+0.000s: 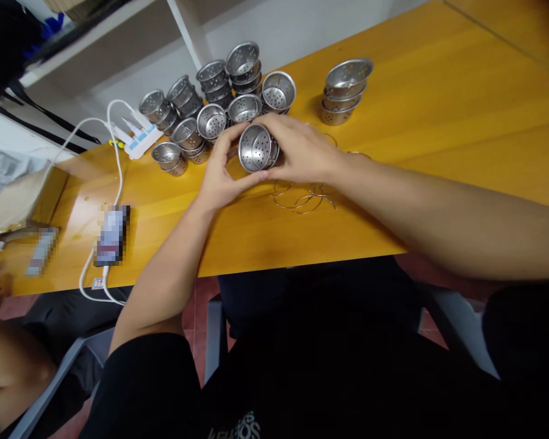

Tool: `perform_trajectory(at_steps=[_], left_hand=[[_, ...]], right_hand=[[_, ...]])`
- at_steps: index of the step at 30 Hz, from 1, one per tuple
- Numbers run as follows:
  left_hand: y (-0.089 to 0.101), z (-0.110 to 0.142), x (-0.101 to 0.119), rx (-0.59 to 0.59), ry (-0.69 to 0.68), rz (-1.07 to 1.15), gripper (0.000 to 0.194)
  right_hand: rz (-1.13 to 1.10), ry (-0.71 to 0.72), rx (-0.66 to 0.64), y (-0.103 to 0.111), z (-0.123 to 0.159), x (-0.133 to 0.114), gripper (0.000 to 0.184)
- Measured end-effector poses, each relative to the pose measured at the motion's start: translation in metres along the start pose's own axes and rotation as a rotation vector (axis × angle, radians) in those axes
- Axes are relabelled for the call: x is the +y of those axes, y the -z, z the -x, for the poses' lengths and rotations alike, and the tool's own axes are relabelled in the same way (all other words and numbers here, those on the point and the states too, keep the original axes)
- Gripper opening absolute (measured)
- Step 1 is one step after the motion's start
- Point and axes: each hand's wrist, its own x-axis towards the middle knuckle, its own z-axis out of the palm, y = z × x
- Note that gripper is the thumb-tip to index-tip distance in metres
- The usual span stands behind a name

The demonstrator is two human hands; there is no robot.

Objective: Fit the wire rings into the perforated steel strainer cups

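Held cup: the perforated metal cup (258, 149) sat between both hands over the worktop (439, 110), mouth tilted toward the camera; whether another was nested in it, or its base touched the wood, could not be told.
Left hand: at the cup's nine o'clock, the left hand (220, 169) curved its fingers round the side, thumb running under toward six, a gap open at the palm.
Right hand: at three o'clock, the right hand (302, 146) pinched the cup's wall, fingers over the top and thumb below, near the left thumb.
Step in hand: seemingly a two-handed steadying or turning of the cup.
Next move's demands: any shift from this hold appeared to call for even pressure from both hands and clearance from the neighbouring cups.
Cup cluster: stacked cups (213, 76) stood from nine round to one o'clock, the nearest just beyond the fingers.
Separate stack: a short stack (341, 97) stood apart at two o'clock.
Wires: thin curved wires (308, 196) lay at four o'clock, partly hidden by the right forearm.
Left end: a power strip (143, 141) lay at nine o'clock, a cabled phone (112, 236) at eight.
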Motion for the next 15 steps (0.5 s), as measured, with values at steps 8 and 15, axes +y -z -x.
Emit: perform_trajectory(at_steps=[8,15], left_hand=[[0.007,0.001,-0.026,0.084,0.021,0.013,0.113],[0.019,0.000,-0.051,0.171,0.058,-0.025,0.113]], right_hand=[[0.011,-0.030,0.022,-0.005,-0.002,0.016,0.107],[-0.013,-0.020,0.022,-0.011,-0.002,0.031,0.110]])
